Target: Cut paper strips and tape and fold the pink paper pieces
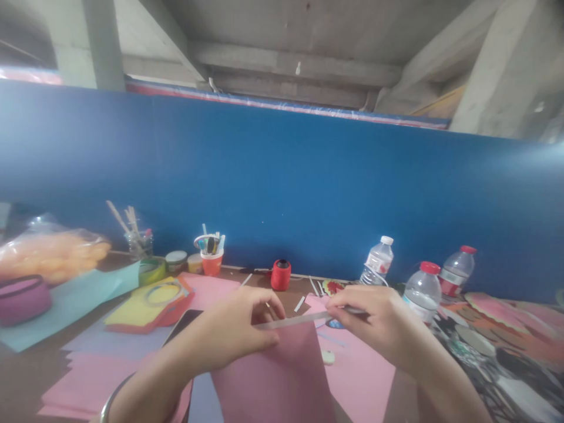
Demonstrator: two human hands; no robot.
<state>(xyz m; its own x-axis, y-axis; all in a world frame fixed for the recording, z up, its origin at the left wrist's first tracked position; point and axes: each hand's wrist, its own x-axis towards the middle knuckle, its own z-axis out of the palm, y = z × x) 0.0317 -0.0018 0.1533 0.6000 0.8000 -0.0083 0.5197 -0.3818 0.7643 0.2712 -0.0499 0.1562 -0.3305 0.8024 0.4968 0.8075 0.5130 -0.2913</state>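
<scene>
A narrow whitish strip (299, 320) runs taut between my two hands, above a pink sheet of paper (275, 376). My left hand (240, 323) is closed on the strip's left end, fingers curled over it and thumb below. On the other end my right hand (374, 311) is pinched, its fingertips pressed together. Something thin and greyish shows under the right fingers, too blurred to name. A second pink sheet (365, 370) lies beneath my right hand, with a small white oval object (327, 357) on it.
At the left are stacked coloured papers (97, 376), a yellow pad (136, 311), a purple roll (24, 299) and tape (152, 270). Behind stand an orange cup of tools (212, 263) and a red container (281, 275). Plastic bottles (423, 294) and paper cutouts (497, 323) lie right. A blue partition (282, 176) closes the back.
</scene>
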